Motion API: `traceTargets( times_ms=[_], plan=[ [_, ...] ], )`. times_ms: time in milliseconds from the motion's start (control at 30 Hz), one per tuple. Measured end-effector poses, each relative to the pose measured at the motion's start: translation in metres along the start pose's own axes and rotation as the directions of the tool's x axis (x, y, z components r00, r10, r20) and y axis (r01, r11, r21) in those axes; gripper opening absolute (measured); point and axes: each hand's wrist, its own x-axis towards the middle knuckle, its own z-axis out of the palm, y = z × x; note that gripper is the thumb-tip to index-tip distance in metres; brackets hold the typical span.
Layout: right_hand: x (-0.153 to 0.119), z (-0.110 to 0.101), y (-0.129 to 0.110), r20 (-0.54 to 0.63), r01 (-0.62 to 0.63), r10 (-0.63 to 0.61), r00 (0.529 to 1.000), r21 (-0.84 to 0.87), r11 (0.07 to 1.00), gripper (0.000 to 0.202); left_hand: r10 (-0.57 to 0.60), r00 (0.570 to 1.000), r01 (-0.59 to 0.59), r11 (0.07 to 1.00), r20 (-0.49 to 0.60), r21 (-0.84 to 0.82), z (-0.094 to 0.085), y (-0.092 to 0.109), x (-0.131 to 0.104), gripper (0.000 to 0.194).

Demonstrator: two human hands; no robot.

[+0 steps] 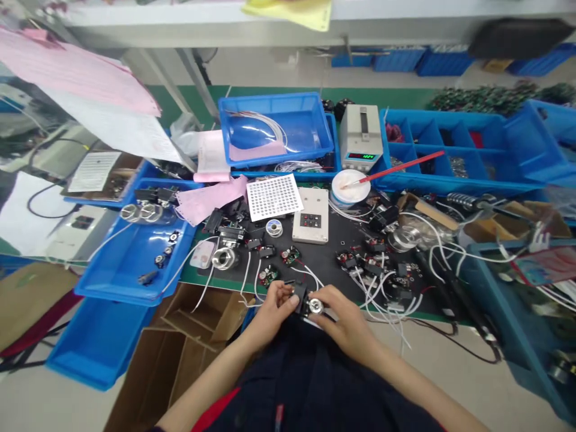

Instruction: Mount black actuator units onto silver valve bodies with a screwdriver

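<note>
At the bench's near edge my left hand point(276, 306) grips a black plastic housing point(300, 298) between thumb and fingers. Opposite it, my right hand point(339, 315) pinches a round silver metal part point(315, 306), which sits right against the housing; whether the two are joined I cannot tell. Just beyond my left hand lies a small green circuit board point(269, 275) with a white wire. Another small board point(291, 255) with red parts rests farther up the black mat. A clear-ringed black assembly point(225, 257) stands to the left.
Several wired black modules point(371, 264) crowd the mat at right. A solder spool point(273, 227), a beige switch box point(310, 216) and a white tub point(351, 187) with a red-handled brush point(405, 166) stand behind. Blue trays point(135, 264) flank the left; a power supply point(361, 135) is at the back.
</note>
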Motion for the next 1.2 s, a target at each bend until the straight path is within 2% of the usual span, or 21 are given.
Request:
traceTargets(
  times_ms=[67,133,300,433,500,633,700,733,800,833,867,933,967,1033,1133,1200],
  plan=[
    [0.005,0.006,-0.003,0.007,0.028,-0.028,1.000,0.031,0.999,0.020,-0.049,0.998,0.040,0.969,-0.032,-0.246,-0.006,-0.001,-0.002,0.052],
    [0.012,0.014,-0.008,0.030,0.073,-0.072,0.997,-0.003,0.997,0.020,-0.049,0.998,0.038,0.943,-0.026,-0.329,-0.012,0.001,-0.002,0.056],
    [0.025,0.032,-0.022,0.044,0.157,-0.152,0.987,-0.149,0.976,0.021,0.003,0.999,-0.013,0.976,-0.046,-0.215,-0.035,0.010,-0.009,0.040],
    [0.026,0.041,-0.031,0.076,0.239,-0.228,0.971,-0.190,0.952,0.023,-0.006,1.000,0.009,0.978,0.015,-0.206,-0.052,0.013,-0.023,0.036],
    [0.025,0.047,-0.035,0.075,0.268,-0.258,0.963,-0.226,0.936,0.025,0.008,1.000,-0.007,0.975,0.000,-0.223,-0.053,0.012,-0.029,0.035],
    [0.027,0.061,-0.043,0.049,0.238,-0.234,0.971,-0.272,0.932,0.024,0.039,0.995,-0.061,0.966,-0.089,-0.252,-0.053,0.010,-0.038,0.035],
    [0.027,0.061,-0.047,0.014,0.239,-0.247,0.969,-0.306,0.921,0.024,0.034,0.981,-0.092,0.948,-0.189,-0.304,-0.061,0.013,-0.040,0.032],
    [0.027,0.059,-0.048,-0.025,0.222,-0.244,0.970,-0.331,0.917,0.023,0.021,0.959,-0.127,0.924,-0.284,-0.361,-0.069,0.015,-0.041,0.029],
    [0.024,0.047,-0.048,-0.138,0.120,-0.187,0.973,-0.387,0.914,0.021,-0.039,0.868,-0.239,0.842,-0.496,-0.483,-0.089,0.021,-0.044,0.024],
    [0.023,0.039,-0.047,-0.193,0.049,-0.139,0.971,-0.409,0.911,0.019,-0.072,0.835,-0.275,0.803,-0.545,-0.528,-0.100,0.024,-0.046,0.023],
    [0.023,0.031,-0.045,-0.230,-0.017,-0.088,0.969,-0.421,0.907,0.018,-0.098,0.839,-0.273,0.774,-0.535,-0.571,-0.109,0.026,-0.049,0.022],
    [0.027,0.017,-0.039,-0.254,-0.098,-0.012,0.967,-0.417,0.903,0.018,-0.133,0.937,-0.126,0.732,-0.322,-0.670,-0.120,0.029,-0.054,0.025],
    [0.032,0.013,-0.036,-0.246,-0.109,0.008,0.969,-0.402,0.909,0.019,-0.135,0.970,-0.043,0.725,-0.203,-0.687,-0.122,0.030,-0.056,0.027],
    [0.052,0.013,-0.030,-0.224,-0.104,0.024,0.974,-0.354,0.930,0.020,-0.117,0.992,0.061,0.738,-0.038,-0.672,-0.122,0.029,-0.061,0.030],
    [0.103,0.036,-0.030,-0.147,-0.075,0.032,0.989,-0.293,0.953,0.024,-0.063,0.997,0.078,0.780,0.045,-0.621,-0.119,0.022,-0.066,0.036],
    [0.147,0.069,-0.037,-0.020,-0.031,0.027,0.999,-0.293,0.956,0.025,-0.024,0.998,0.058,0.817,0.066,-0.574,-0.121,0.013,-0.071,0.043]
  ],
)
